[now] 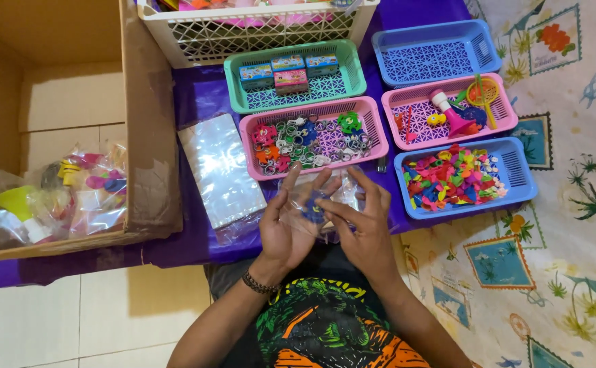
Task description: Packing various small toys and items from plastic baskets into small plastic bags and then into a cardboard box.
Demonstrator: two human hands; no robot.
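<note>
We sit before a purple plastic sheet (199, 95) spread on the floor. At its left edge stands an open brown cardboard box (73, 82) with filled packets; pink plastic baskets (311, 136) of small toys sit mid-sheet. Our left hand (288, 228) and right hand (363, 228) meet at the sheet's near edge, fingers clamped on a clear plastic bag (322, 197) holding a small blue toy (314, 208).

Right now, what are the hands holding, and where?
Both hands, left hand and right hand, hold a small clear plastic bag by its sides; something blue sits inside.
</note>
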